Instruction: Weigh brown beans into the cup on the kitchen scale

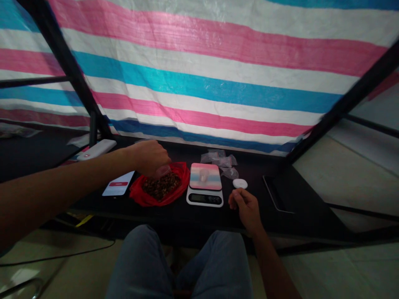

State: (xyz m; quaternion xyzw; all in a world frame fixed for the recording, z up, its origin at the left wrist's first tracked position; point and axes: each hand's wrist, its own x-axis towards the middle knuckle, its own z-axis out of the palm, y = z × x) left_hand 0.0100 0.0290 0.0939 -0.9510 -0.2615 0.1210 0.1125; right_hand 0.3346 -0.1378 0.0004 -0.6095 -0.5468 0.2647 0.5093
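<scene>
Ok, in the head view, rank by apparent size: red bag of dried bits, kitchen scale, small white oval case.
1. red bag, widest of the three.
2. kitchen scale, slightly smaller; both lie about equally far away, so the ranking holds.
3. small white oval case, clearly smallest.

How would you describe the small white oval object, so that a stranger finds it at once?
Start at the dark table and find the kitchen scale at its middle. Just right of the scale, beyond the right hand, lies the white oval object. Unlike the clear plastic bags behind it, it is opaque, smooth and rounded.
</scene>
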